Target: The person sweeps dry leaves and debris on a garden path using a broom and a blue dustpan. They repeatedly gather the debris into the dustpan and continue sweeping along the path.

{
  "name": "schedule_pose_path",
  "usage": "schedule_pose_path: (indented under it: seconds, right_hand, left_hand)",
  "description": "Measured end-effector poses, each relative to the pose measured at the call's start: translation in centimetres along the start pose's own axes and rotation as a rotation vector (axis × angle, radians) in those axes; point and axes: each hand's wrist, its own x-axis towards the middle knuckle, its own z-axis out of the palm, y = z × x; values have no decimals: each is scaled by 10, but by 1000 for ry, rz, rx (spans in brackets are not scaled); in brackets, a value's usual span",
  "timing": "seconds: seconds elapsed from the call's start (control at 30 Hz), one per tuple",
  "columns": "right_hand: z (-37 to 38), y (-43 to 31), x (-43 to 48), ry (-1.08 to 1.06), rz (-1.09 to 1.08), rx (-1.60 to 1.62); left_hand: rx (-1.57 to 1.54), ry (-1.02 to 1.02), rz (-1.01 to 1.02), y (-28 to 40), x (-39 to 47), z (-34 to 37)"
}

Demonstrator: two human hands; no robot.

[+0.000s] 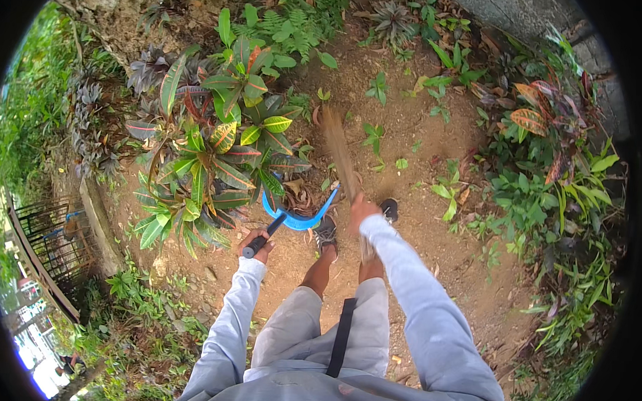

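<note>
My left hand [258, 245] is closed around the black handle of a blue dustpan [300, 222], which rests low near my feet with its opening facing away from me. Dry brown leaves [301, 197] lie in or just beyond the pan; which of these cannot be told. My right hand [362, 210] grips a stick broom [340, 148], blurred, its bristle end pointing away from me to the right of the pan. Left of the pan, a croton plant [216, 167] with green, yellow and red leaves partly hides it.
Bare soil [429, 289] with small seedlings spreads around my shoes. Leafy plants [528, 197] line the right side. A large rock [112, 21] stands at the upper left, a concrete edge [98, 224] and a metal fence [49, 239] at the left. A grey wall or slab [518, 16] is upper right.
</note>
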Motion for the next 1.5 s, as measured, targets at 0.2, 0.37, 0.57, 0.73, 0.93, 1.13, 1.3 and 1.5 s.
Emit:
schedule_pose_path:
  seconds: [0.2,0.37,0.57,0.73,0.93,1.13,1.3,1.5]
  right_hand:
    - [138,-16,-118,-187,-185,-34]
    - [136,-26,-193,-133,-113,83]
    - [139,-29,-256,-236,-33,358]
    - [156,-6,-284,-36,141,745]
    - [142,44,-170,203,338,597]
    - [229,-87,-127,-135,215,419]
    - [274,-196,-225,-257,104,558]
    - [278,-216,-290,-191,162,564]
  left_hand:
    - [-28,-142,73,-2,15,-16]
    - [87,-276,320,-7,-8,-43]
    - [145,-421,361,-20,-14,-82]
    - [131,-485,283,-28,4,-94]
    - [233,-502,304,-43,3,-95]
    - [63,-528,377,-76,7,-90]
    - [-26,-556,424,-87,8,-96]
    - [41,-663,616,-59,-30,-102]
